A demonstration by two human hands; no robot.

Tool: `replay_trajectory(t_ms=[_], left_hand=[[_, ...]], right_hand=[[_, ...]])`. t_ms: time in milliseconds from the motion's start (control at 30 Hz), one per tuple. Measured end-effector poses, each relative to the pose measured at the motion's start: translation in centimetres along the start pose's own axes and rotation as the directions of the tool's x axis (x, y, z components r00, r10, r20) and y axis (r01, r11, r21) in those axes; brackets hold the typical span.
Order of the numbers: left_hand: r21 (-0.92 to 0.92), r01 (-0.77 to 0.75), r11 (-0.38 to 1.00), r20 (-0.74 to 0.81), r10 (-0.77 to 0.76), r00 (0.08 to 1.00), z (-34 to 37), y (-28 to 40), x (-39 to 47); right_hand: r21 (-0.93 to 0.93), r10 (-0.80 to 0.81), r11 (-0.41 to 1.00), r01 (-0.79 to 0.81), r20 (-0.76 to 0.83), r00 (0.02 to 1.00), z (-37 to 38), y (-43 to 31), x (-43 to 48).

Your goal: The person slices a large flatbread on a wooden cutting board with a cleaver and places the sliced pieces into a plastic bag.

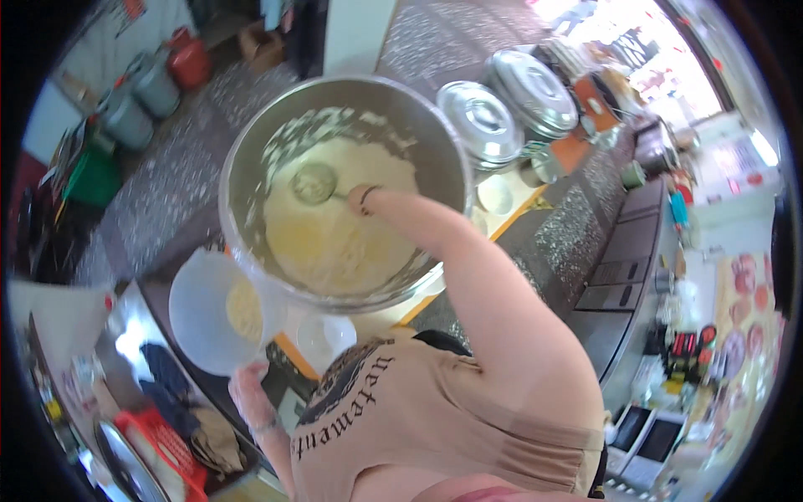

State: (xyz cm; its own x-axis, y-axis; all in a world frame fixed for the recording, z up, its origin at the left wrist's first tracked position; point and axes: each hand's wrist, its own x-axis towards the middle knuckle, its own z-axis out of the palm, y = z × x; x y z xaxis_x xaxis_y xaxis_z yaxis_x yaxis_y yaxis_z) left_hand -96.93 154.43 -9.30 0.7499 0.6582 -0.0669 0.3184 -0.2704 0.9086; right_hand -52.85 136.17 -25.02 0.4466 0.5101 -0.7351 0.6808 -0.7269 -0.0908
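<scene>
A large metal pot stands before me, holding pale creamy liquid with yellower patches at its near side. Whitish residue clings to the inner wall. Inside the pot, my right hand is closed around the handle of a round ladle, whose bowl rests at the liquid's surface. My left hand, in what looks like a clear plastic glove, grips a translucent plastic pitcher by its near side. That pitcher is beside the pot's left rim, with some pale yellow contents in it.
Lidded metal pots stand beyond the pot on the right. White bowls sit on an orange-edged table. Gas cylinders line the wall at upper left. A red plastic basket is at lower left; steel cabinets run along the right.
</scene>
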Motion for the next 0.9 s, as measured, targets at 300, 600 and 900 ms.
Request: replay_trajectory(t_ms=[300,600,900], left_hand=[[-0.355,0.092,0.930,0.013,-0.093,0.996,0.9,0.8,0.8],[-0.258,0.104,0.960,0.014,-0.104,0.994,0.6,-1.0,1.1],[-0.323,0.161,0.933,0.042,-0.156,0.987,-0.3,1.0,1.7]], right_hand=[[-0.279,-0.065,0.959,0.041,-0.077,0.995,-3.0,-0.2,-7.0],[-0.465,-0.311,0.859,0.214,-0.141,0.940,-4.7,3.2,-9.5],[-0.190,-0.202,0.970,0.154,-0.267,0.942,-15.8,-5.7,-26.7]])
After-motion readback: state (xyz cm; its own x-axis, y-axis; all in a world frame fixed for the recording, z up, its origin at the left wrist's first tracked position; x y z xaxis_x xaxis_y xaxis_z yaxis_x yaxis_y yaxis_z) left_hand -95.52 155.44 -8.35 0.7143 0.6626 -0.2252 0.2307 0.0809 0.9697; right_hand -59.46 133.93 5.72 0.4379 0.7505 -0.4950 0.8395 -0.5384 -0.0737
